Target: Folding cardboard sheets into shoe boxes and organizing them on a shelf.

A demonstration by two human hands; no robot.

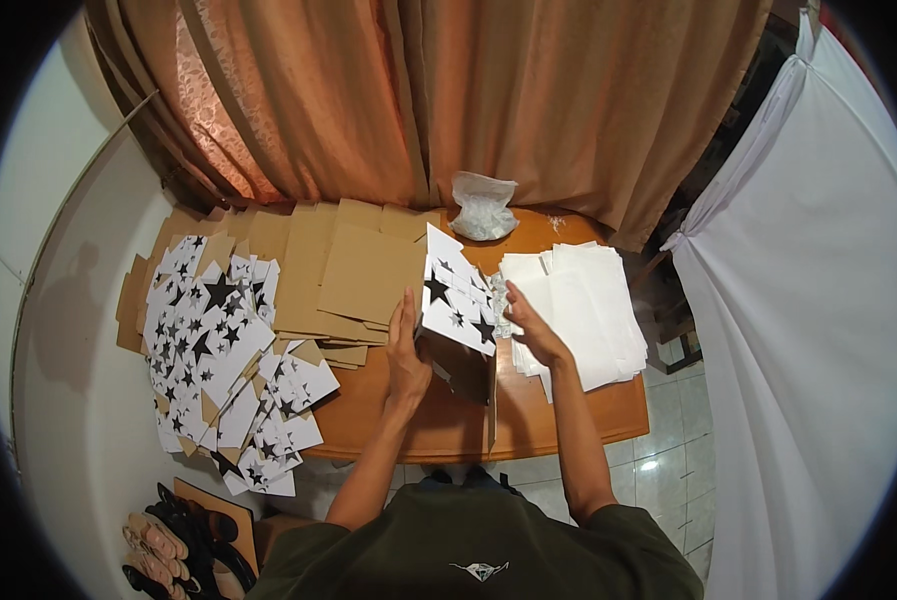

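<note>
Star-printed cardboard box (455, 300), half folded, stands on the wooden table (568, 420) between both hands. Left hand (406, 352) grips its left wall; right hand (534, 330) grasps the right flap. It looks light, stiff along the panels and bendable at the creases, so the edges seem the best hold. Beyond lie flat brown cardboard blanks (353, 275), white sheets (583, 300) and a crumpled plastic bag (483, 205).

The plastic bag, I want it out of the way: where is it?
The plastic bag sits at the table's far edge against the curtain, beyond the white paper stack.
</note>
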